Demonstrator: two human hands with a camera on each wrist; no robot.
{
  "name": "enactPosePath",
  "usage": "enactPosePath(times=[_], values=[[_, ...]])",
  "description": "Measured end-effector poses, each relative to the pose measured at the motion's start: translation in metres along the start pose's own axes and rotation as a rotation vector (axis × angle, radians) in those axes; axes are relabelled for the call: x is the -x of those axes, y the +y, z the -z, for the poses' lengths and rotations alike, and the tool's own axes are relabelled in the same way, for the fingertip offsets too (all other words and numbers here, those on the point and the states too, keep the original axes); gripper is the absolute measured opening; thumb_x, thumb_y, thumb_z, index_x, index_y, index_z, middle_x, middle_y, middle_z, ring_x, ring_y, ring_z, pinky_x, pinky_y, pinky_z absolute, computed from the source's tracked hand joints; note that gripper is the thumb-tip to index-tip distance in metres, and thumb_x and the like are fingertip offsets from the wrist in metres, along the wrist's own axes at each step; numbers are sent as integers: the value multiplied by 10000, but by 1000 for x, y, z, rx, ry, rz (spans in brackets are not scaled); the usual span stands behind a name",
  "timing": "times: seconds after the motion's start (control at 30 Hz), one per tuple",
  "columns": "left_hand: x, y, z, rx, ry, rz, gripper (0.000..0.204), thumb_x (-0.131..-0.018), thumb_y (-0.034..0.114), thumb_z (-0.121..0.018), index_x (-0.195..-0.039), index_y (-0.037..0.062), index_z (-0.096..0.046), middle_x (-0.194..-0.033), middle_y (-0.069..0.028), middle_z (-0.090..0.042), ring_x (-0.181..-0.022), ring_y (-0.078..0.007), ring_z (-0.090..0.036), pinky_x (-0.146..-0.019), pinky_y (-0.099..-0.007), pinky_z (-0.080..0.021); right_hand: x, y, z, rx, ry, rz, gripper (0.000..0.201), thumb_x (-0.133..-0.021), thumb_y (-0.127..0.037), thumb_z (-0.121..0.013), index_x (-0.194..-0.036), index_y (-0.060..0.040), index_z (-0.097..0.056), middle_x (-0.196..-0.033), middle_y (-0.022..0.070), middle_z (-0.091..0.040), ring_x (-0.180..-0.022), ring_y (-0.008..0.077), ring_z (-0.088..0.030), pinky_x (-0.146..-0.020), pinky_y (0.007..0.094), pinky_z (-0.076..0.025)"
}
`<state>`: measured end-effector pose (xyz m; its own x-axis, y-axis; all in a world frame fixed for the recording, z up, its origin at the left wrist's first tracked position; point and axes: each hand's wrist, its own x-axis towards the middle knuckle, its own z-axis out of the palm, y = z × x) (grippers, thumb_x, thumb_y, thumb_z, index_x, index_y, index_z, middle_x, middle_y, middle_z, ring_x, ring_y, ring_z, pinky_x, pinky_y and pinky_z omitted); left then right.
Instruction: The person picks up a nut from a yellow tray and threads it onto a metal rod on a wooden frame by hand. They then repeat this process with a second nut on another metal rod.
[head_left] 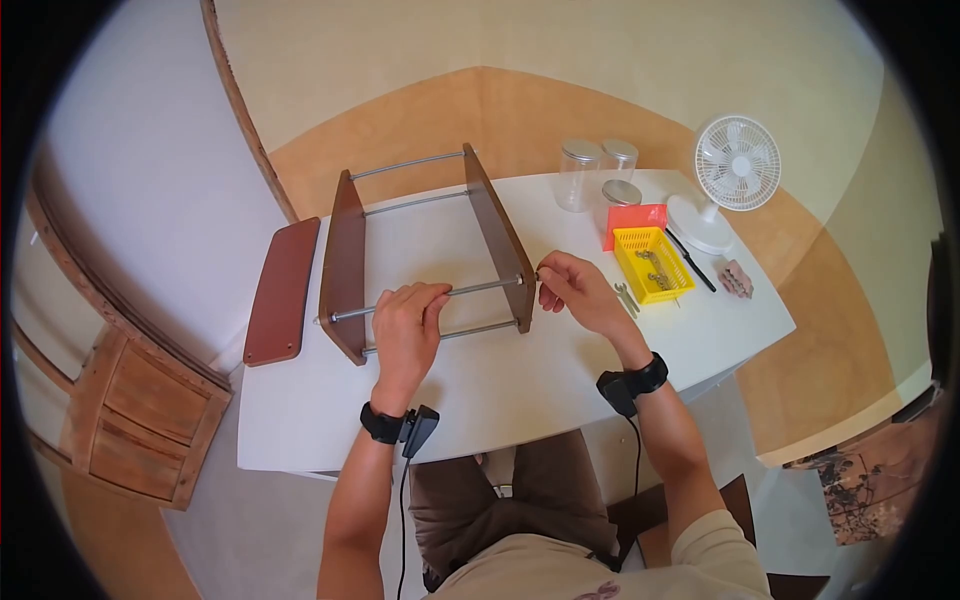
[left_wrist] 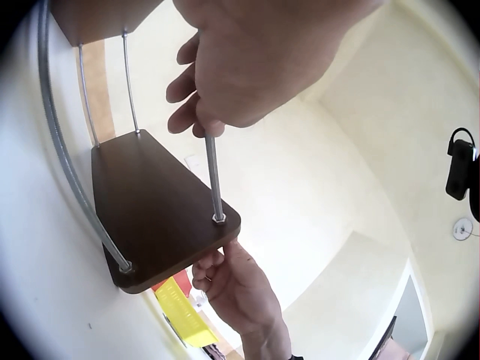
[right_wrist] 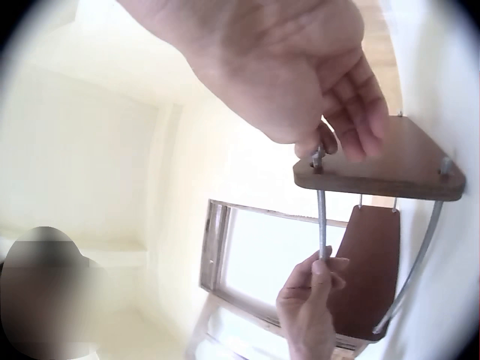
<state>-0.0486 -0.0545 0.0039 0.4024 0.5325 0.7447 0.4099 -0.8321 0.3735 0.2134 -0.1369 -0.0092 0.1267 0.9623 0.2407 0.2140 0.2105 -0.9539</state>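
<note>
Two brown boards, a left one and a right one, stand on edge, joined by several threaded metal rods. My left hand grips the near upper rod around its middle. At the outer face of the right board, my right hand pinches a small metal nut on that rod's end. Another nut sits against the inner face of the same board. In the right wrist view, the lower rod's end pokes through the board.
A third brown board lies at the table's left. To the right are a yellow basket with small metal parts, wrenches, a red packet, a black pen-like stick, lidded jars and a white fan.
</note>
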Motion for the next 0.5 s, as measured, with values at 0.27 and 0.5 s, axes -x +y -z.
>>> enactPosePath(times=[0.27, 0.5], values=[[1, -1, -2, 2, 23, -2, 51, -886, 79, -703, -908, 37, -722, -805, -87, -689, -726, -268, -604, -689, -366, -398, -11, -6, -4, 248, 21, -179, 567, -1068, -469, -440, -780, -2, -582, -638, 29, -590, -567, 101, -583, -522, 263, -469], [2, -2, -4, 8, 49, -21, 46, -871, 64, -710, -908, 39, -721, -788, -86, -674, -706, -267, -588, -683, -364, -392, 17, -12, -15, 120, 242, 13, 614, -1079, -504, -356, -890, -5, -660, -730, 71, -647, -607, 138, -619, -524, 266, -478]])
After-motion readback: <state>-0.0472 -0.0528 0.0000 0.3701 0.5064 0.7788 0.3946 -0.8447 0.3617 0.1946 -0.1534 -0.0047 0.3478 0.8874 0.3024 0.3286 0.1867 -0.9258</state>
